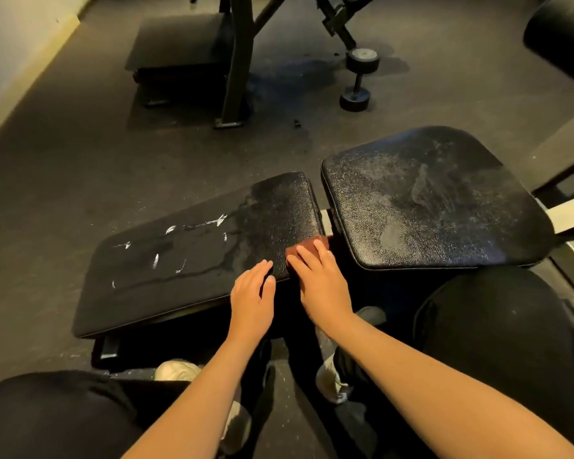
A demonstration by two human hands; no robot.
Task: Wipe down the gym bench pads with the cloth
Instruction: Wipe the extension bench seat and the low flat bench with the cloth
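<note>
Pressing the reddish-brown cloth (309,243) flat onto the near right corner of the long back pad (196,260), the right hand (322,279) lies with fingers straight, its grip released rather than curled round the fabric. The left hand (252,293) rests just beside it on the pad's near edge, fingers straight too, grip released and holding nothing. White scuffs and wet streaks mark the long pad (mostly its left half); the wider seat pad (428,200) to the right looks dusty grey.

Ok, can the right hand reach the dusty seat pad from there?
Probably yes: the right hand presses the cloth at the long pad's end, the seat pad just beside it, nothing between.
</note>
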